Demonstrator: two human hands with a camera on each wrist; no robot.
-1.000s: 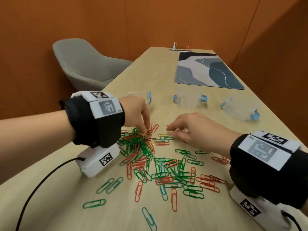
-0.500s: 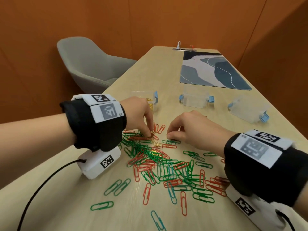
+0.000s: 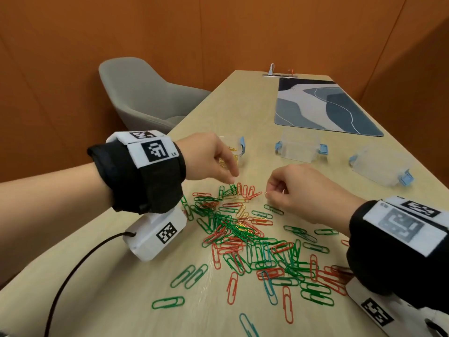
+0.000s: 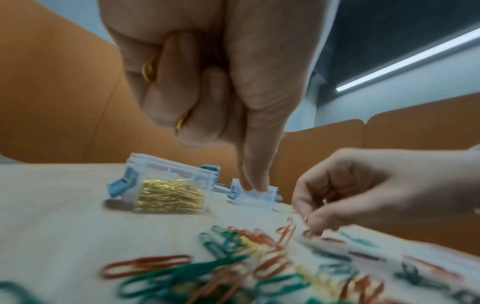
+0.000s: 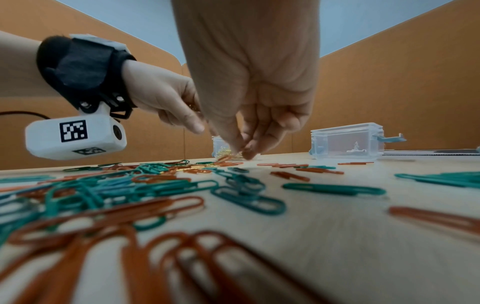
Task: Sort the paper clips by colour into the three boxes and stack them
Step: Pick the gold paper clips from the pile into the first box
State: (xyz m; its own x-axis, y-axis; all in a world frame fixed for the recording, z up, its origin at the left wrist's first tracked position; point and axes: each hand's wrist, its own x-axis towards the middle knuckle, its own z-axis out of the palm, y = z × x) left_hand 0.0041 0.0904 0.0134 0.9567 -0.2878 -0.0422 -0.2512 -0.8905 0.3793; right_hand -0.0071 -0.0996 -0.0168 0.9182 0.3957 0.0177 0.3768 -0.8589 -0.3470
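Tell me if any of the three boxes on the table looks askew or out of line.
The right-hand box sits skewed, turned at an angle to the table edge, while the middle box stands square. The left box, holding gold clips, looks tilted in the left wrist view, though lens distortion may cause that.

So I count three clear boxes (image 3: 299, 148) lined up past the clip pile (image 3: 245, 237), one of them with gold clips inside. Clips in the pile are way too many to count: green, red, a few blue and gold.
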